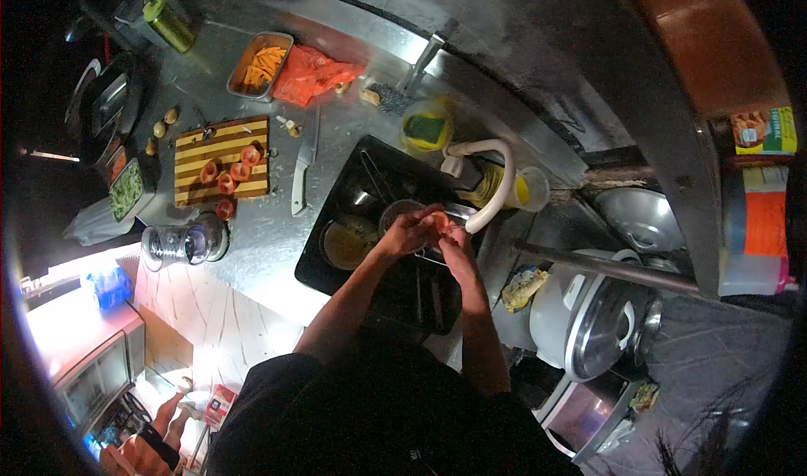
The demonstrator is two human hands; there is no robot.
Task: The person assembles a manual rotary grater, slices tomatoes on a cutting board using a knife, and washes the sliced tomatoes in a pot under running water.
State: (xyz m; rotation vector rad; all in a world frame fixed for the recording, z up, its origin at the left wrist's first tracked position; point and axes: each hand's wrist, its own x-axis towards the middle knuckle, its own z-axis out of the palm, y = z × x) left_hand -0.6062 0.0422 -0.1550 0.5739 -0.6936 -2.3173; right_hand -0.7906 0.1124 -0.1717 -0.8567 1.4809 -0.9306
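Over the black sink [334, 266], my left hand [407, 231] and my right hand [455, 244] are close together, both closed on a red tomato piece [438, 219]. A round strainer or bowl lies partly hidden under my left hand. The white curved faucet [503, 182] ends just right of my right hand. Left of the sink, a knife [304, 163] lies on the metal counter. Several cut tomato pieces [239, 172] rest on the striped cutting board [187, 172].
A metal tray [231, 79] of orange strips stands beside a red plastic bag [309, 74]. Behind the sink are a green sponge [424, 129] and yellow container. A white rice cooker [561, 308] stands right. Another person [151, 444] is partly visible at lower left.
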